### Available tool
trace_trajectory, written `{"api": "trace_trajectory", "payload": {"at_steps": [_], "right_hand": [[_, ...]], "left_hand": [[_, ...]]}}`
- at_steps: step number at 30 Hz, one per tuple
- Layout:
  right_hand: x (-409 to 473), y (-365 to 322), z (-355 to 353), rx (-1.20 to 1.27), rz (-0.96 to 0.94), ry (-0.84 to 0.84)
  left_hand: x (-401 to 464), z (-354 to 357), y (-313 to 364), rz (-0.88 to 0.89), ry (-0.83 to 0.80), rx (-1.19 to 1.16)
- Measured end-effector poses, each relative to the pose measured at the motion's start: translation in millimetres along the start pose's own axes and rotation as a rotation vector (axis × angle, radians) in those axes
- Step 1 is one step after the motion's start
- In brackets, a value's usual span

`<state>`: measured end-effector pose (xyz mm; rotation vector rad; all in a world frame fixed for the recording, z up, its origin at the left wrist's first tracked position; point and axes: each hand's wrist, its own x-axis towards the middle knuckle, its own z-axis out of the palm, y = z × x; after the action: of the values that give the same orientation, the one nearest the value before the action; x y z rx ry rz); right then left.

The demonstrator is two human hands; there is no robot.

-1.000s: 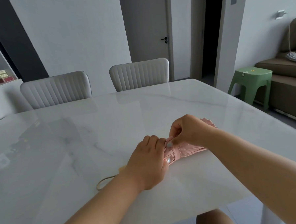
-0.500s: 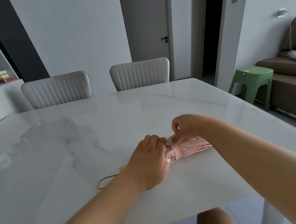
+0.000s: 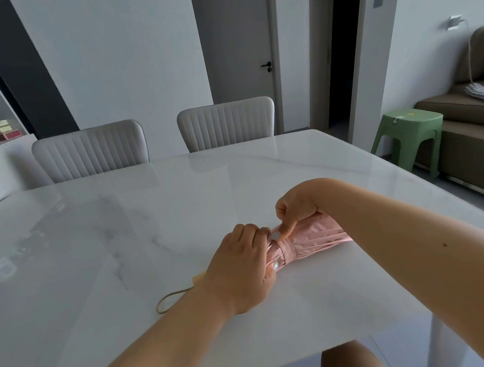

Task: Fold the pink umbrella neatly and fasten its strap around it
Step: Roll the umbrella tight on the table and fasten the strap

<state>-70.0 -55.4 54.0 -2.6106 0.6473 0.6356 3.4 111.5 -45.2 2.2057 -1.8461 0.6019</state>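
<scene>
One pink umbrella [image 3: 316, 239] lies folded on the bench [image 3: 125, 231], long axis running left-near to right-far. The left hand [image 3: 239, 270] curls around its handle end; the right hand [image 3: 295, 205] pinches the single strap [image 3: 287, 249].

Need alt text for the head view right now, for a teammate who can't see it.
Two bare hands work a folded pink umbrella lying on a white marble table: the left hand grips it, the right hand presses its strap.
</scene>
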Motion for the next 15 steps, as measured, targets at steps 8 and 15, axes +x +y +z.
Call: {"api": "trace_trajectory", "payload": {"at_steps": [8,15], "right_hand": [[-2,26,18,0.171,-0.202,0.431],[-16,88,46,0.440,-0.433,1.367]], "left_hand": [[22,-21,0,-0.365,-0.291,-0.296],[33,-44,-47,-0.814,-0.456,-1.375]]}}
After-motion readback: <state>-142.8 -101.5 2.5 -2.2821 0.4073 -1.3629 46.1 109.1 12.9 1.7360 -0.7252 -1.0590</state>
